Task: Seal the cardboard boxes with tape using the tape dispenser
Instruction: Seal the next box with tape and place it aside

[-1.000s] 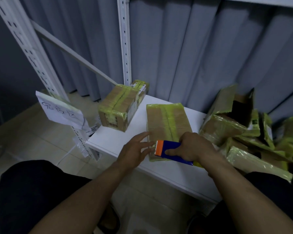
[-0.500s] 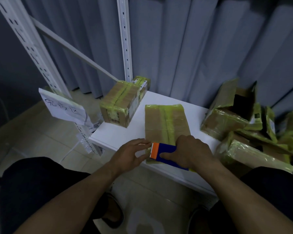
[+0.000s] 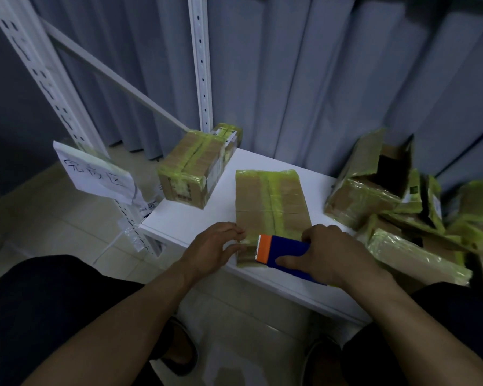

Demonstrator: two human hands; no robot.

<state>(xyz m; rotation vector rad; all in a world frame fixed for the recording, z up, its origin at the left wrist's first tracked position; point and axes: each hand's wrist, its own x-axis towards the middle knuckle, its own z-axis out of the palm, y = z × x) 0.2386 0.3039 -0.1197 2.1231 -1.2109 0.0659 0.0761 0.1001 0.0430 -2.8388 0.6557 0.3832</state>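
— What sits furthest left?
— A white paper sheet with handwritten characters (image 3: 95, 176), hanging on a white perforated metal shelf post (image 3: 53, 87). Right of it begins the white table (image 3: 184, 221), and at its far left corner stands a brown cardboard box wrapped in yellow-green tape (image 3: 190, 171).
— And the hands?
— The left hand (image 3: 209, 249) lies at the table's near edge. Its fingers are nearly straight, and their tips and the thumb touch the near left corner of the flat brown cardboard box (image 3: 271, 201). It braces rather than clutches.
— Where is that box?
— Mid-table, lying flat, with its long side running away from the person. Yellow-green tape strips run down its top and along its edges.
— The dispenser?
— The blue plastic tape dispenser (image 3: 287, 252) rests across the box's near end, its orange toothed tip pointing left toward the left hand. The right hand (image 3: 335, 252) is wrapped over its body, thumb against the near side, gripping it.
— Further right?
— A heap of torn-open cardboard boxes (image 3: 374, 196) with loose yellow-green tape, touching one another at the table's right end. A grey pleated curtain (image 3: 318, 79) hangs behind everything.
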